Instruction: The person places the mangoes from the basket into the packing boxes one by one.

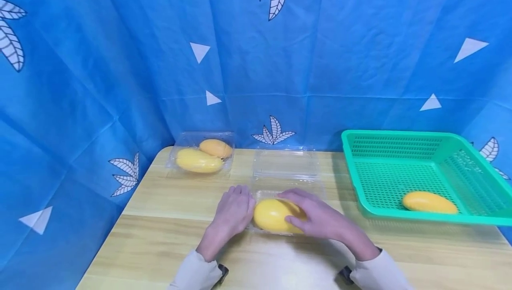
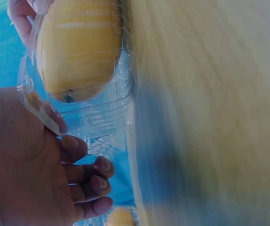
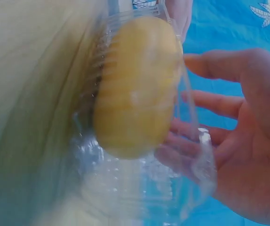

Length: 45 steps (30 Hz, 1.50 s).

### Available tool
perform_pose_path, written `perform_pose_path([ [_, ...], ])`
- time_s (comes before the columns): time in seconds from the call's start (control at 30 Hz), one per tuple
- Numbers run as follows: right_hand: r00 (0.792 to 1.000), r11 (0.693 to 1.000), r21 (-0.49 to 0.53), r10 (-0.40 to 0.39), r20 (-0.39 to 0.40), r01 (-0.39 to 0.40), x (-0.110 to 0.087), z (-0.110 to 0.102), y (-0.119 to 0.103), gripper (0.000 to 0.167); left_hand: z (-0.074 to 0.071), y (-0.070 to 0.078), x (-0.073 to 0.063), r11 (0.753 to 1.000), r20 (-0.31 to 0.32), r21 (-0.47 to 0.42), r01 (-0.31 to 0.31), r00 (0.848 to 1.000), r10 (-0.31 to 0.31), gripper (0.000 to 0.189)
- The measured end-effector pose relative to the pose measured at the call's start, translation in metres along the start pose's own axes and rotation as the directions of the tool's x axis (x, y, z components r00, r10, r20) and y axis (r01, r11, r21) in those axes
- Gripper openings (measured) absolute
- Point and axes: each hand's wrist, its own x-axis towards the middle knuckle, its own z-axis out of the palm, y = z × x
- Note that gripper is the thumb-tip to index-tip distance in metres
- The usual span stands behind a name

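A yellow mango [image 1: 273, 215] lies in the bottom half of a clear plastic clamshell box [image 1: 256, 231] near the middle of the table. At the box's left end, my left hand [image 1: 235, 207] pinches the rim, its other fingers loosely bent in the left wrist view. My right hand [image 1: 316, 214] reaches over the box's right side and holds the mango, thumb toward me and fingers on the far side. Through the plastic, the right wrist view shows those fingers [image 3: 186, 143] behind the mango. The box's lid [image 1: 286, 163] stands open away from me.
A second clear box [image 1: 180, 141] with two mangoes [image 1: 199, 160] stands at the far left corner. To the right is a green basket [image 1: 354, 183] holding one mango [image 1: 430, 202]. A blue patterned curtain [image 1: 272, 67] hangs behind the wooden table [image 1: 160, 245].
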Motion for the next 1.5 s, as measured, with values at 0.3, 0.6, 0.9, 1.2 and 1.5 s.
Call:
perform_pose_path([
  [0.3, 0.996, 0.983, -0.17, -0.082, -0.039, 0.074, -0.009, -0.042, -0.018, 0.045, 0.001, 0.0, 0.0, 0.997, -0.036, 0.071, -0.023, 0.999, 0.026, 0.026],
  [0.6, 0.985, 0.946, -0.283, -0.17, -0.028, 0.155, -0.021, -0.095, -0.028, 0.046, -0.002, 0.001, -0.002, 0.993, -0.039, 0.117, -0.018, 0.999, 0.023, 0.026],
  [0.9, 0.978, 0.912, -0.374, -0.203, -0.052, 0.169, -0.028, -0.143, -0.012, 0.049, -0.002, 0.002, -0.001, 0.992, -0.04, 0.122, -0.022, 0.999, 0.027, 0.025],
  [1.2, 0.986, 0.888, -0.445, -0.154, -0.058, 0.113, -0.034, -0.174, 0.016, 0.048, -0.003, 0.002, -0.001, 0.995, -0.037, 0.1, -0.018, 0.999, 0.022, 0.025],
  [1.5, 0.997, 0.889, -0.455, -0.068, -0.034, 0.046, -0.046, -0.196, 0.061, 0.045, -0.001, 0.001, -0.001, 0.997, -0.045, 0.081, -0.015, 0.999, 0.019, 0.025],
])
